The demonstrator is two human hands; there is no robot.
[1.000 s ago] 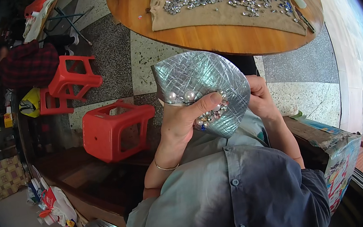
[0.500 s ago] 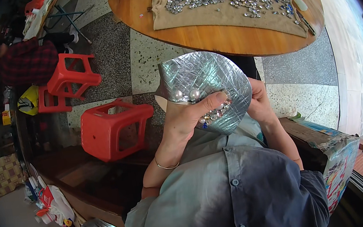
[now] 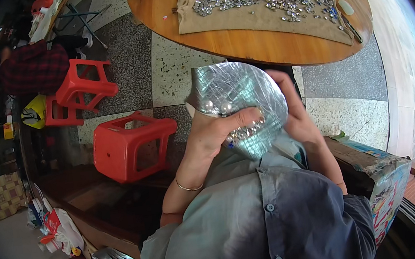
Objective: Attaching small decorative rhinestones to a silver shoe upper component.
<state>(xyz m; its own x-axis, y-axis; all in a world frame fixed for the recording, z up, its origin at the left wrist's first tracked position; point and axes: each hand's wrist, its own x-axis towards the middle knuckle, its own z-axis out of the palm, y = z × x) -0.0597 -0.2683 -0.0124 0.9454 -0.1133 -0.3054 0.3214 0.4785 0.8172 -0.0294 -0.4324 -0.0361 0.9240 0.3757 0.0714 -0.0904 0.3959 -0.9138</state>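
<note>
In front of my chest I hold a shiny silver, crinkled sheet (image 3: 243, 81), curved and flexible, with a pale underside showing at its left edge. My left hand (image 3: 213, 134) grips it from the left, its thumb lying across the front and its other fingers hidden behind. Around that thumb sit white pearl beads (image 3: 226, 107) and a cluster of clear rhinestones (image 3: 246, 132), with a small blue piece at the lower end. At the sheet's right edge is my right hand (image 3: 296, 116), fingers curled round behind the edge, their tips partly hidden.
Ahead, a round wooden table (image 3: 163, 18) bears a tan cloth (image 3: 215, 22) strewn with loose rhinestones (image 3: 300, 1). Red plastic stools (image 3: 117, 151) stand to the left, near a person in a checked shirt (image 3: 34, 68). A cardboard box (image 3: 385, 185) is at my right.
My right hand has moved up along the sheet's right edge, its fingers reaching higher behind it. The sheet has shifted and tilted slightly; my left hand keeps its grip.
</note>
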